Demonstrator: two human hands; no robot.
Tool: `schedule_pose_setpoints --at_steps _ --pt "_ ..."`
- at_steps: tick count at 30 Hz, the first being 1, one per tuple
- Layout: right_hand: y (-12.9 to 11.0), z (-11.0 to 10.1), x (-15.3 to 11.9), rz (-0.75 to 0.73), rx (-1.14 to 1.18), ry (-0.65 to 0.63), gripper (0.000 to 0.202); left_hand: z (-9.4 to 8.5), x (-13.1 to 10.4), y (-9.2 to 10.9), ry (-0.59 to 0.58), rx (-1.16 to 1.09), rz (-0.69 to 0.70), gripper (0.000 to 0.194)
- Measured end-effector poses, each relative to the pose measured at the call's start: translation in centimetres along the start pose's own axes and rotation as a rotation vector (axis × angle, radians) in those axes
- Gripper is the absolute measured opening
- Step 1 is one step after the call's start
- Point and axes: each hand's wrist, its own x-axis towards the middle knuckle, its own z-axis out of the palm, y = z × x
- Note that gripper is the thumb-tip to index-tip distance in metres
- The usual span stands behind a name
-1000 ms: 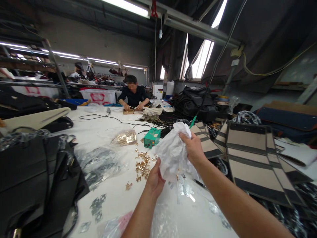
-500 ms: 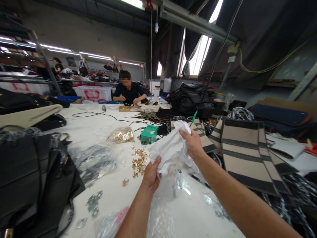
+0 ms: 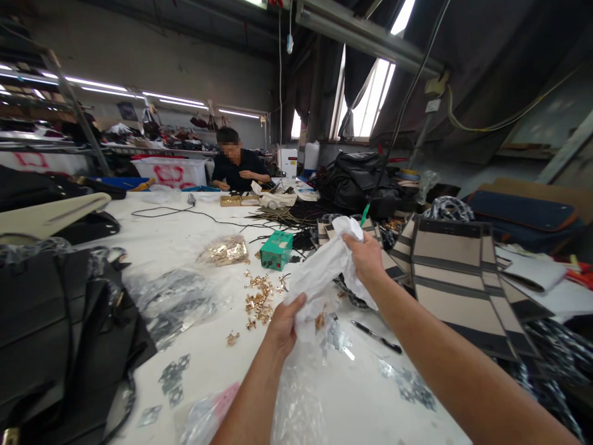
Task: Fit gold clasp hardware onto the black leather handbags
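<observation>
Both hands grip a crumpled white sheet of thin tissue-like paper [image 3: 319, 269] above the table. My left hand [image 3: 283, 324] pinches its lower left edge, thumb on top. Higher up and to the right, my right hand [image 3: 365, 254] is closed on the upper part. A gold metal piece [image 3: 319, 320] shows under or through the sheet's lower edge; I cannot tell which. Flat silver metal plates [image 3: 340, 340] lie just beneath, beside a black pen [image 3: 376, 337]. Left of the sheet, loose gold clasp parts [image 3: 259, 298] are scattered near a green box [image 3: 277, 250] with a knob.
Clear plastic bags [image 3: 171, 303] and a bag of gold parts [image 3: 227, 250] lie on the white table [image 3: 204, 377]. Black bag pieces [image 3: 60, 327] cover the left side. Striped beige-and-black panels [image 3: 451, 272] stand at right. A co-worker [image 3: 238, 167] sits across the table.
The sheet is drawn longer and narrower between my hands, with my right hand slightly farther right. The gold piece below it shows more clearly. The co-worker's hand has risen.
</observation>
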Motion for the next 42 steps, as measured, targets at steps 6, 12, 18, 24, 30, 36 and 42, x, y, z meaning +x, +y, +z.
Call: schedule_pose_setpoints --at_steps 6,12,18,24,30,36,42 --pt "0.2 0.2 -1.0 -0.009 -0.049 -0.027 0.054 -0.3 0.5 -0.2 0.017 -0.067 0.110 0.046" --pt "0.1 -0.1 -1.3 -0.011 -0.075 -0.006 0.054 -0.6 0.5 -0.4 0.108 0.030 0.121 0.046" --pt "-2.5 0.0 -3.1 -0.131 -0.212 0.015 0.045 -0.7 0.6 0.0 0.164 0.027 0.150 0.045" --pt "2.3 5.2 -11.1 0.021 -0.153 -0.310 0.026 -0.6 1.1 -0.1 0.143 -0.167 0.254 0.028" --pt "6.9 8.0 -14.4 -0.049 -0.499 -0.358 0.016 -0.6 -0.1 0.0 0.121 -0.257 0.163 0.039" --pt "6.5 8.2 -14.6 -0.404 -0.907 -0.416 0.015 -0.4 -0.3 1.0 0.159 -0.303 0.162 0.044" --pt "6.7 5.0 -12.2 0.040 -0.528 -0.708 0.035 -1.6 0.5 2.3 0.317 -0.162 0.213 0.028"
